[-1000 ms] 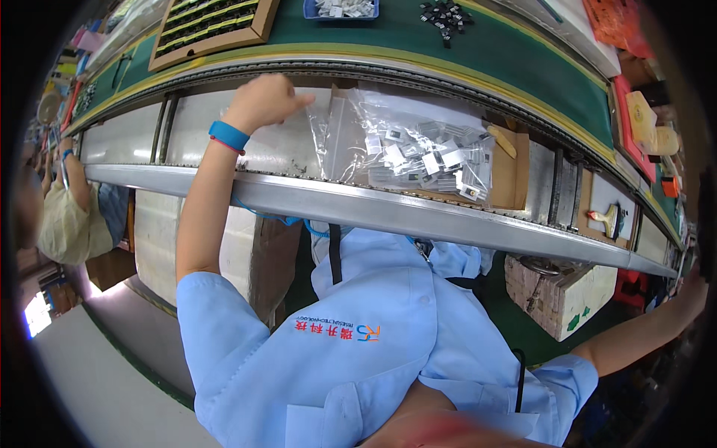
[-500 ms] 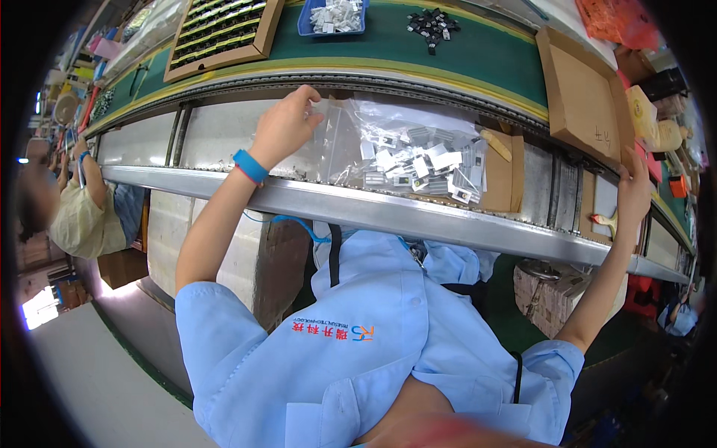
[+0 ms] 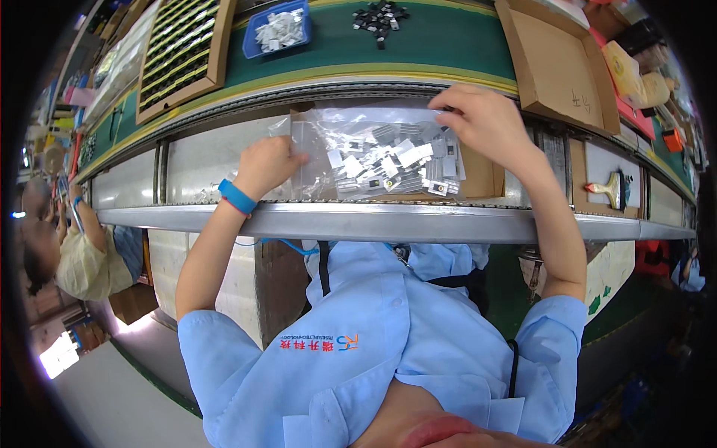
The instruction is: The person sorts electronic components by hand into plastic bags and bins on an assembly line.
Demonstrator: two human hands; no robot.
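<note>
— While both hands met at the same object, how was each one set?

— Left hand (image 3: 270, 163), wearing a blue wristband (image 3: 237, 196), was curled closed on the left edge of a clear plastic bag (image 3: 373, 153). Right hand (image 3: 484, 119) pinched the bag's upper right corner, fingers bent over the top edge.

— Where did the bag lie, and what did it hold?

— It was held spread between the two hands, over a recessed metal ledge just below the front edge of the table (image 3: 448, 45), with a brown cardboard piece (image 3: 482, 175) behind its right side. Inside were many small grey and white parts (image 3: 392, 160), heaped toward the middle and right.

— What lay farther out on the green table?

— A blue tray (image 3: 278, 31) of pale small parts sat at upper left of the bag; a loose cluster of dark small parts (image 3: 379, 15) lay near the top edge. A wooden-framed rack (image 3: 179, 56) with rows of slots stood to the left, and an open shallow cardboard box (image 3: 556, 63) to the right. A brush (image 3: 609, 188) rested on the ledge farther right.

— And beyond the workplace?

— Another person (image 3: 78, 250) in a pale yellow top sat at the far left, also with a blue wristband.
</note>
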